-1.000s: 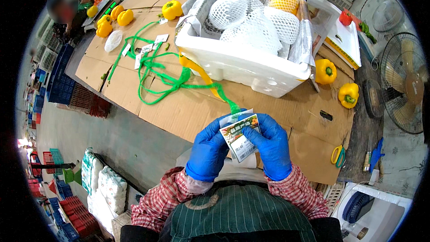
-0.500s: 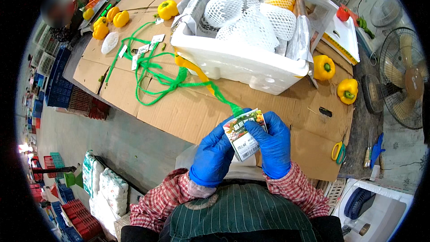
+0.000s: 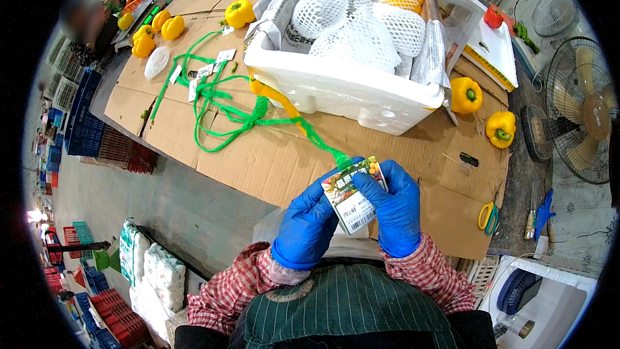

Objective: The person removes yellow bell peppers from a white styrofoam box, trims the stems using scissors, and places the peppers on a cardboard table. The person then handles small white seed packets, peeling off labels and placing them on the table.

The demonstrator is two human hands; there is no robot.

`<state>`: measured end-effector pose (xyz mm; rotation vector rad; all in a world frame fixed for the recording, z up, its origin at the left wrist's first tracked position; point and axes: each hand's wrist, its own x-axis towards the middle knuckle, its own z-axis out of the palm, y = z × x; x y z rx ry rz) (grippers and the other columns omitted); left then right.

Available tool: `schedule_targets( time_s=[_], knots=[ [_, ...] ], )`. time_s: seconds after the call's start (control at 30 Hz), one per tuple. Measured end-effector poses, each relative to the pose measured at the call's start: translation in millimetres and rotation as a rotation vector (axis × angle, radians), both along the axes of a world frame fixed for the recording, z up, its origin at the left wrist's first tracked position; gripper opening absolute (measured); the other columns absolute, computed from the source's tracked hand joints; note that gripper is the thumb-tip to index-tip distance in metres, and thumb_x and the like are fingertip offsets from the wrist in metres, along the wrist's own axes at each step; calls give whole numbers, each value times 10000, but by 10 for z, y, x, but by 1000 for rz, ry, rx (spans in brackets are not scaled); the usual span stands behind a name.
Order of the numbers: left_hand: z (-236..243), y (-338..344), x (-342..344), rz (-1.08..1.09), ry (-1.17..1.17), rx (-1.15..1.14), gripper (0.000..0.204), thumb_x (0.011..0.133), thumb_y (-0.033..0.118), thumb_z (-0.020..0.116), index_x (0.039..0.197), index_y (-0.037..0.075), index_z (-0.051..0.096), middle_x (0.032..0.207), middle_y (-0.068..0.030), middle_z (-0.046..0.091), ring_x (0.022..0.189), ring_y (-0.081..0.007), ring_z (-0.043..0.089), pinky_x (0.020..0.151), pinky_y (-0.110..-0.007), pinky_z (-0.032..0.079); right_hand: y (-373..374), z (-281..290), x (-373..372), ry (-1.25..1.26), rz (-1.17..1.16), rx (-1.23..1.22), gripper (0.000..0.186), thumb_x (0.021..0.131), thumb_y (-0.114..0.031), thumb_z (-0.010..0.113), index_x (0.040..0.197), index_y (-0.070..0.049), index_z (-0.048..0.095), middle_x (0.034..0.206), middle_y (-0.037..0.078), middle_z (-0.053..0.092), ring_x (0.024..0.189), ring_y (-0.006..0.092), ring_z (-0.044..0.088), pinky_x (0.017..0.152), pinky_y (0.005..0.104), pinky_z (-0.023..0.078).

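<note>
Both my hands wear blue gloves and meet above the near edge of the cardboard-covered table. The thumb of my right hand point(image 3: 395, 205) presses on the face of a printed label card point(image 3: 354, 197) with a colourful top and a barcode. My left hand point(image 3: 306, 225) closes around the card's left side, its fingers partly hidden behind it. From the card's upper edge a green mesh net strip point(image 3: 326, 147) runs up to a tangle of green netting point(image 3: 248, 116) lying on the cardboard. Several small white tags point(image 3: 205, 71) lie on that netting.
Ahead stands a white foam box point(image 3: 342, 87) holding peppers in white foam nets. Yellow peppers point(image 3: 466, 95) lie on both sides of it. Scissors point(image 3: 488, 218) rest at the right edge, near a standing fan point(image 3: 584, 110). A person point(image 3: 87, 19) is at the far left.
My hands and the label card stay almost in place, the card tilting very slightly. The view has shifted a little.
</note>
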<state>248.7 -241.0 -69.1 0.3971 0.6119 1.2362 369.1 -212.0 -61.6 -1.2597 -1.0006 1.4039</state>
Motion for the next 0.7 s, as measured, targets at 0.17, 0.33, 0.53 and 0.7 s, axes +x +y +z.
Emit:
schedule_targets(
  time_s=[0.17, 0.33, 0.53, 0.7],
  knots=[
    [78, 33, -16, -58, -45, -29, 398, 820, 83, 418, 1194, -27, 335, 1200, -128, 393, 1080, -206, 412, 925, -307, 305, 9, 15, -3, 2, -7, -22, 146, 710, -123, 629, 681, -35, 515, 616, 24, 549, 556, 41, 499, 466, 192, 397],
    [2, 28, -62, -60, 0, 62, 352, 809, 83, 426, 1146, -11, 386, 1133, -154, 450, 999, -240, 480, 848, -336, 392, 3, 0, -24, -9, -18, 12, 153, 706, -117, 632, 670, -41, 504, 612, 15, 535, 559, 38, 487, 466, 192, 394],
    [28, 91, 39, 147, 172, -124, 243, 753, 31, 510, 990, -22, 497, 998, -119, 537, 903, -178, 519, 804, -272, 406, -10, -74, -98, -163, -8, 138, 169, 698, -118, 642, 675, -36, 496, 609, 40, 546, 551, 43, 486, 473, 203, 402],
    [-316, 319, -262, 179, 234, -6, 248, 799, 165, 477, 990, 10, 504, 974, -142, 543, 911, -224, 519, 808, -336, 411, 51, -197, 21, -419, 291, 172, 220, 667, -178, 674, 670, -24, 517, 579, 92, 545, 529, 65, 470, 485, 246, 410]
  ],
)
